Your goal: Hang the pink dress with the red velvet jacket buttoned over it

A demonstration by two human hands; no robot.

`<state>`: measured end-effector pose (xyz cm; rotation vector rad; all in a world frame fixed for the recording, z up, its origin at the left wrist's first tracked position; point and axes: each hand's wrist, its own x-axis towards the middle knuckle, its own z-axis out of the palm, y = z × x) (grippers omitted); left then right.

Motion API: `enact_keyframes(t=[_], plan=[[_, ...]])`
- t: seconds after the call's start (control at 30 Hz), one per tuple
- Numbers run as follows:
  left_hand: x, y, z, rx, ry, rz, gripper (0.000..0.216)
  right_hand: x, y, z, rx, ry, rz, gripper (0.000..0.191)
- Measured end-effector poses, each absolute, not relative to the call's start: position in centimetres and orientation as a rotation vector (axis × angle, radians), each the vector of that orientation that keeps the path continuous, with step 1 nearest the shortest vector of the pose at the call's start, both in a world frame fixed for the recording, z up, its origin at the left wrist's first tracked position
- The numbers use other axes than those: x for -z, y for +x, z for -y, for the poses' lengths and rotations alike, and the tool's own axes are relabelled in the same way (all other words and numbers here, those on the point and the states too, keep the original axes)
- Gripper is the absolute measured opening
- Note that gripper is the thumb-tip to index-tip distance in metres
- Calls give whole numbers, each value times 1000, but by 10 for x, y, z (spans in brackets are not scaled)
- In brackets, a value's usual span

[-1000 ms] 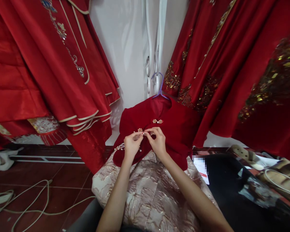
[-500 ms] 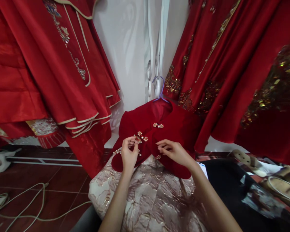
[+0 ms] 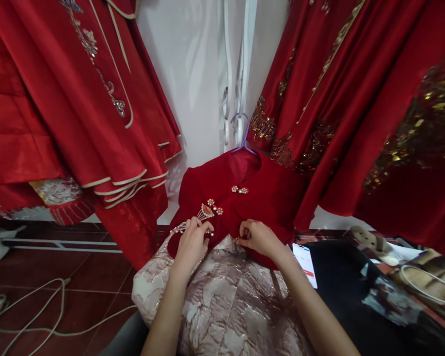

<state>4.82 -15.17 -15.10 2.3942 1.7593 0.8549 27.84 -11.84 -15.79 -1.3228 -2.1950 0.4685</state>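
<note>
A dark red velvet jacket lies on its purple hanger, its lower front panels spread apart. A jewelled clasp joins the front near the collar. On the left panel sits a fan-shaped brooch with beaded tassels. My left hand is closed at that panel's edge, its fingertips on a small beaded clasp half. Across the gap, my right hand pinches the opposite panel's lower clasp half, mostly hidden by the fingers.
Pale brocade fabric spreads beneath the jacket. Red embroidered garments hang left, and sequinned red ones hang right. A lit phone lies on a black surface. Cable loops across the tiled floor, and sandals lie right.
Both hands have come down to the jacket's lower front edges. The left has let go of the fan brooch's tassels, and the right has closed on its panel's clasp half. More of the phone shows.
</note>
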Motion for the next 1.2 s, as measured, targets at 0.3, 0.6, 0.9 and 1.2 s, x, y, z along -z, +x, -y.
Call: enact_keyframes(t=[0.3,0.6,0.9,1.2], plan=[[149,44,147,-879,2507,-1592,11,148,284,123,-1357,-924,1982,27],[141,46,151,-929,2246,-1614,8,179,222,123,-1093,-937,1559,30],[160,53,145,-1049,1760,-1587,1,191,215,126,-991,-915,1569,24],[167,53,141,-1064,1623,-1553,7,185,219,127,-915,-845,1707,14]])
